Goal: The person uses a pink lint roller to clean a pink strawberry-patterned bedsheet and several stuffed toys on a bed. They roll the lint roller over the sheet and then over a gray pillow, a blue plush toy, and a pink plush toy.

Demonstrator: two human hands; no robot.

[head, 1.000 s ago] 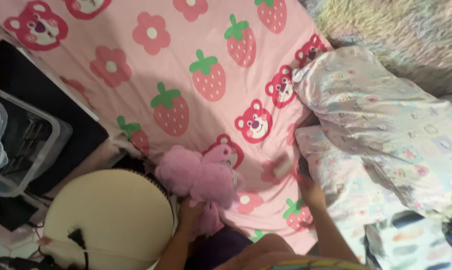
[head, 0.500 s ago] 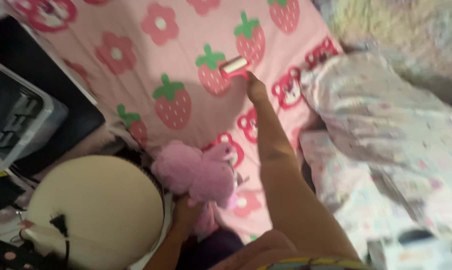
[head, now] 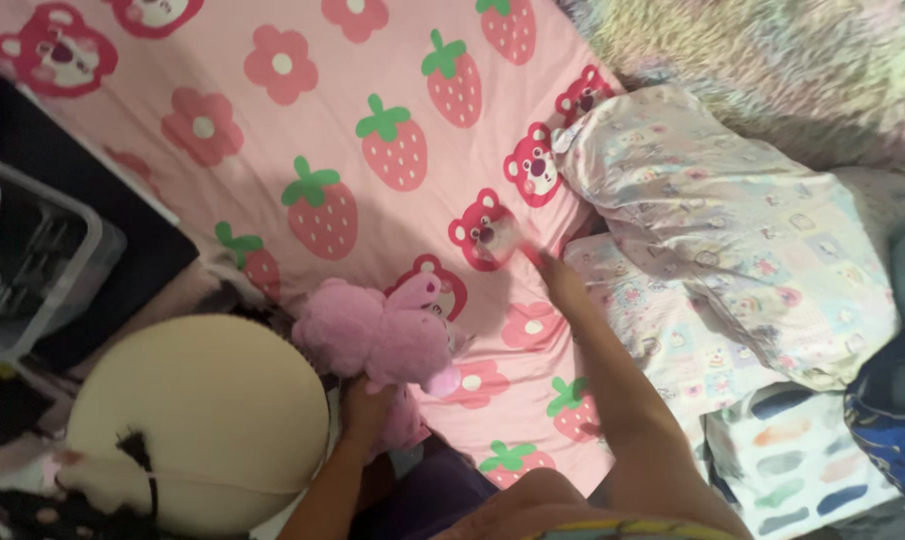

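While the left hand point(head: 368, 412) gripped a fluffy pink plush bear point(head: 378, 338) at the near edge of the pink strawberry-print bedsheet point(head: 373, 90), the right hand point(head: 558, 280) reached out over the sheet, motion-blurred, so its fingers could not be judged. A clear plastic bin point(head: 33, 260) stood on the left, contents unclear. A round cream cushion point(head: 198, 420) lay beside the bear, and patterned pillows point(head: 733, 220) were piled on the right.
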